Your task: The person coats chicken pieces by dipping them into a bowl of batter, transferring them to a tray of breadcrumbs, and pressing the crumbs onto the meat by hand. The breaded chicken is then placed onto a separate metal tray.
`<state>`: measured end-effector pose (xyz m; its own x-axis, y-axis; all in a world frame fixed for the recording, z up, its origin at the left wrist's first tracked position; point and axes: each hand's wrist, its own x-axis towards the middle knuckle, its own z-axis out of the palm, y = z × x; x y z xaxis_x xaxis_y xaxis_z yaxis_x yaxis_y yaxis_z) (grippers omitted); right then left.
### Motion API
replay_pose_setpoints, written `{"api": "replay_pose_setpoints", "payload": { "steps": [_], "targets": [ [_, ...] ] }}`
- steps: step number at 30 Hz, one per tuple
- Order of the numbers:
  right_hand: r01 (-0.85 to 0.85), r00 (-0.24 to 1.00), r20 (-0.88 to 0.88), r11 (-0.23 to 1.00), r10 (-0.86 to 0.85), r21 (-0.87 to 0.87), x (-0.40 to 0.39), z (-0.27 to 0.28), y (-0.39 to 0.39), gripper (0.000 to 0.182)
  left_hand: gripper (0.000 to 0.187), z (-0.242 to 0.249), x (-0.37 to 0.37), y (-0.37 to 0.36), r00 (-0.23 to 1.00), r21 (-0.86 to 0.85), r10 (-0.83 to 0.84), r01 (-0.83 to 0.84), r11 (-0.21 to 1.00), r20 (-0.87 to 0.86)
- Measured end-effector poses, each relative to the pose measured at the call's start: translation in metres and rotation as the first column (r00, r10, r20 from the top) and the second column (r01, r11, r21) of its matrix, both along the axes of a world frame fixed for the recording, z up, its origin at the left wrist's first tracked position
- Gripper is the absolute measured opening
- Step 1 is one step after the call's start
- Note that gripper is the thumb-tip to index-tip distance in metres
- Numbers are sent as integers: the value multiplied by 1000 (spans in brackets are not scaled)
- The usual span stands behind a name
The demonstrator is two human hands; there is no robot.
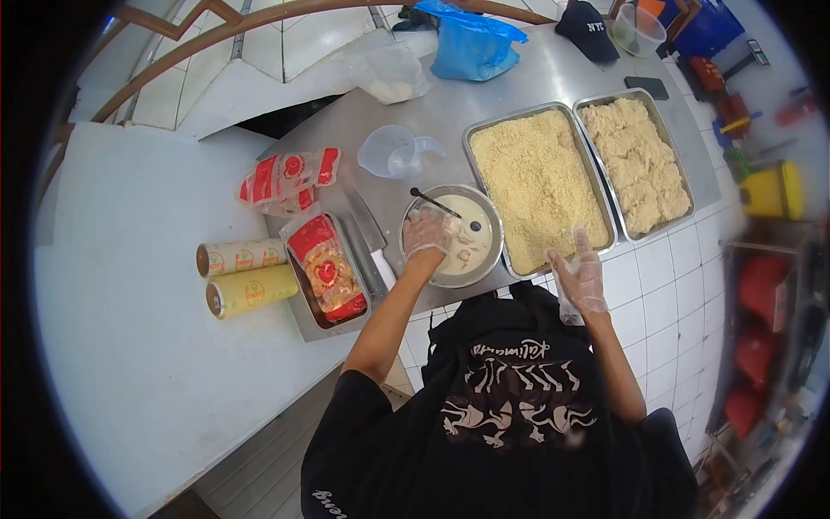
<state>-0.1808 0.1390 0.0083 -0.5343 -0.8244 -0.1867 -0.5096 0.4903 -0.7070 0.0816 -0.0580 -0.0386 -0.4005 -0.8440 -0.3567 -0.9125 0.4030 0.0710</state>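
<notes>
My left hand [428,232], in a clear plastic glove, reaches over the near-left rim of a round metal bowl [496,259]. Its fingers look loosely apart at the surface of the pale liquid batter [474,210], where a few lumps show; the fingertips are partly hard to see. A black-handled utensil [432,201] leans across the bowl's rim. Also gloved, my right hand [581,281] is held palm up with fingers spread, by the near edge of a metal tray [610,227] filled with yellowish crumbs [532,173]. Nothing shows in that hand.
Right of the crumbs, another tray holds coated pieces [634,164]. At left are a knife [380,264], a small tray [363,303] with a red-marked food pack [324,270], and two film rolls [251,291]. A measuring jug [393,154] and blue bag [475,43] stand behind.
</notes>
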Motion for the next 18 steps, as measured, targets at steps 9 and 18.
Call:
{"api": "replay_pose_setpoints", "payload": {
  "steps": [9, 18],
  "targets": [
    [69, 984, 159, 994, -82, 90, 3, 14, 8, 81, 47, 6, 31, 2, 978, -28, -206, 205, 978, -26],
    [45, 998, 53, 997, -42, -57, 1, -9, 6, 77, 43, 42, 44, -4, 954, 120, -284, 294, 948, -93]
  ]
}}
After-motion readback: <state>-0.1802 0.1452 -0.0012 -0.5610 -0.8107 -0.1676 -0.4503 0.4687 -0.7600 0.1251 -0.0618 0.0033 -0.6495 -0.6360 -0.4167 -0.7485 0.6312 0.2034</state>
